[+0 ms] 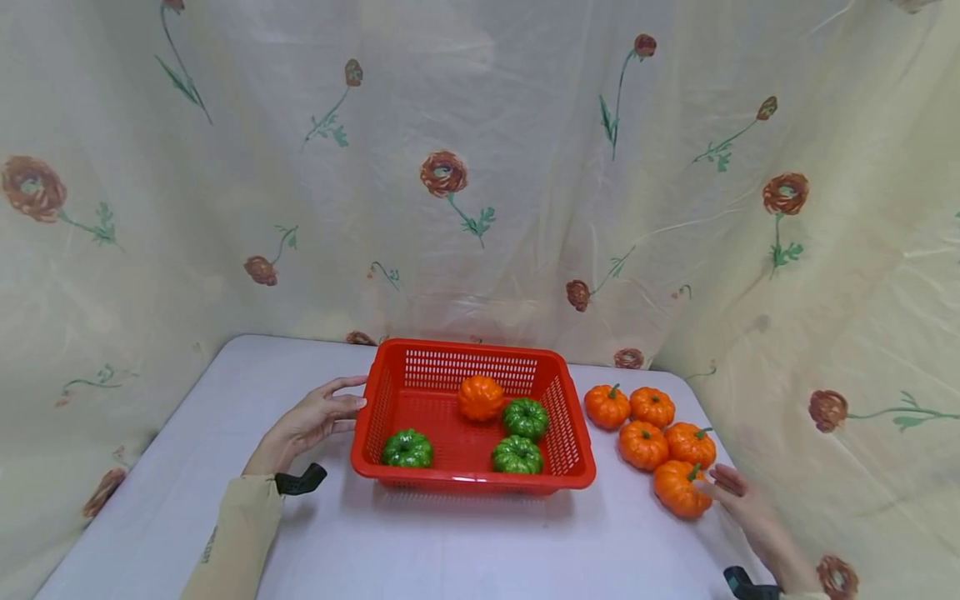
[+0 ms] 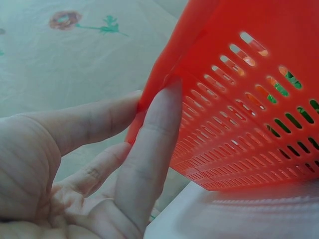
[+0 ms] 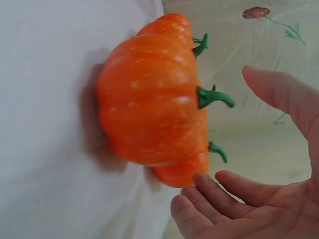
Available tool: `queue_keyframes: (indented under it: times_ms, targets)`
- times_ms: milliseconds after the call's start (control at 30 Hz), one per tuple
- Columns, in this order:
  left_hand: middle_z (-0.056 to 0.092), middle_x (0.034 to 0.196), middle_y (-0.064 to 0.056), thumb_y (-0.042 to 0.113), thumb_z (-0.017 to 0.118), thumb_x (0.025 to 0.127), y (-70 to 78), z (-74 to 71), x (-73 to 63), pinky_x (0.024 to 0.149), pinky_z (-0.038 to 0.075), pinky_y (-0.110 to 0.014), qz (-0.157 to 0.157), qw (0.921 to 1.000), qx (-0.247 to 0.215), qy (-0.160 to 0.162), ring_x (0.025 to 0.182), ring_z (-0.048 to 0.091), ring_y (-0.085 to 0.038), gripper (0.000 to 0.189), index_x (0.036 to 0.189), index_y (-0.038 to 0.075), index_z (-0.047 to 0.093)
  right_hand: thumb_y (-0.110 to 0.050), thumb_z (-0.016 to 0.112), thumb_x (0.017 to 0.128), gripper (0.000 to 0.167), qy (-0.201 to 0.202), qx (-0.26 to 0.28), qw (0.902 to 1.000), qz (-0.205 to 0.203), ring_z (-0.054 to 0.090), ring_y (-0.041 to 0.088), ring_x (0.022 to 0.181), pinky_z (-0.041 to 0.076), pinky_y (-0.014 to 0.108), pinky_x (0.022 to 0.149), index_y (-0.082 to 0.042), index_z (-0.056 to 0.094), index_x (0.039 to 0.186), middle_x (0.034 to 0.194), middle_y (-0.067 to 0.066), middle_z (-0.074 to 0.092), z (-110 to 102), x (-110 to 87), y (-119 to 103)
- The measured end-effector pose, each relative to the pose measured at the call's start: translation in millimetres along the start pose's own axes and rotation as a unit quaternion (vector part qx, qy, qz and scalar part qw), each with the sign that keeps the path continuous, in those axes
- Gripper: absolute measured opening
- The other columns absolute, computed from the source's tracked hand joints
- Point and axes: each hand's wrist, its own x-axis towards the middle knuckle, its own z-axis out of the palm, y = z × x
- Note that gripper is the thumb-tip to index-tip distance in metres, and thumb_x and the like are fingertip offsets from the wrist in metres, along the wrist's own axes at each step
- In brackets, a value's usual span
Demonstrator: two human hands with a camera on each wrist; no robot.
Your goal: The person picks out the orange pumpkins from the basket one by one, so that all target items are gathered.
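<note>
A red plastic basket (image 1: 472, 478) with slotted sides stands on the table. Inside it lie an orange toy pumpkin (image 1: 481, 397) and three green ones, one at the left (image 1: 407, 449) and two at the right. My left hand (image 1: 311, 422) touches the basket's left rim, its fairly straight fingers against the rim and outer wall (image 2: 294, 30) in the left wrist view. Right of the basket, several orange pumpkins with green stems sit grouped. Beside the nearest pumpkin (image 1: 681, 490) is my right hand (image 1: 742, 504), thumb and fingers spread, holding nothing (image 3: 254, 204).
The white-covered table (image 1: 450, 558) extends in front of the basket and to its left. A flowered cloth (image 1: 510, 275) hangs behind the table and along its sides. The pumpkin group stands close to the table's right edge.
</note>
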Motion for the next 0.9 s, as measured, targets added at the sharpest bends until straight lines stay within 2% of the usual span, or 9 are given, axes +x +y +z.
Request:
queue_keyframes:
  times_ms: [100,167,267,500,567,733,900]
  targets:
    - [0.061,0.127,-0.006,0.023,0.07,0.089,0.5,-0.8,0.2,0.089,0.056,-0.037,0.003,1.0,0.001,-0.003,0.099,0.069,-0.021,0.073,0.15,0.015,0.032,-0.05,0.056,0.093,0.101,0.004,0.0,1.0,0.0,0.011,0.05,0.142,0.017,0.064,0.114,0.009,-0.003,0.15,0.155,0.033,0.006,-6,-3.7,-10]
    - [0.061,0.127,-0.007,0.022,0.069,0.089,0.0,-1.5,0.8,0.089,0.056,-0.037,0.004,1.0,0.002,-0.004,0.099,0.069,-0.021,0.071,0.15,0.015,0.033,-0.051,0.054,0.094,0.102,-0.007,0.005,1.0,-0.003,0.007,0.052,0.141,0.012,0.068,0.113,0.009,-0.007,0.149,0.155,0.035,0.002,-10,-7.5,-21]
    - [0.06,0.129,-0.009,0.023,0.07,0.089,-1.6,-1.6,1.6,0.089,0.056,-0.037,0.005,1.0,0.004,-0.001,0.1,0.069,-0.022,0.071,0.149,0.015,0.034,-0.053,0.05,0.095,0.099,-0.005,-0.006,0.9999,-0.014,0.007,0.051,0.142,0.011,0.068,0.113,0.007,-0.007,0.15,0.156,0.033,0.002,-11,-14.9,-39]
    - [0.05,0.142,-0.013,0.024,0.071,0.088,-1.4,-0.7,1.7,0.093,0.054,-0.038,0.005,0.9999,0.007,0.006,0.103,0.068,-0.022,0.071,0.149,0.017,0.034,-0.059,0.046,0.095,0.095,0.014,-0.061,0.9936,-0.094,0.02,0.048,0.141,0.02,0.067,0.112,0.007,0.008,0.151,0.154,0.031,0.019,-5,-23.1,-77]
    - [0.052,0.14,-0.012,0.024,0.071,0.088,-1.0,-0.5,1.6,0.092,0.055,-0.038,0.005,0.9999,0.007,0.01,0.102,0.069,-0.022,0.071,0.148,0.018,0.035,-0.06,0.045,0.095,0.093,0.005,-0.079,0.9909,-0.109,0.022,0.048,0.14,0.023,0.068,0.11,0.005,0.011,0.152,0.154,0.03,0.022,-2,-24.5,-88]
    - [0.061,0.127,-0.008,0.022,0.069,0.089,-0.8,-0.1,1.2,0.088,0.056,-0.038,0.005,1.0,0.003,0.002,0.1,0.068,-0.022,0.069,0.148,0.015,0.035,-0.066,0.045,0.091,0.095,-0.026,-0.107,0.9872,-0.115,0.027,0.047,0.139,0.029,0.066,0.109,-0.001,0.015,0.153,0.155,0.027,0.022,13,-30.1,-124]
    - [0.061,0.125,-0.007,0.022,0.07,0.088,-0.8,0.1,1.4,0.088,0.057,-0.038,0.002,1.0,0.001,0.002,0.1,0.068,-0.022,0.071,0.149,0.015,0.034,-0.063,0.049,0.091,0.091,-0.069,-0.095,0.9827,-0.144,0.036,0.042,0.136,0.036,0.057,0.109,0.0,0.023,0.151,0.153,0.025,0.028,39,-29.2,-163]
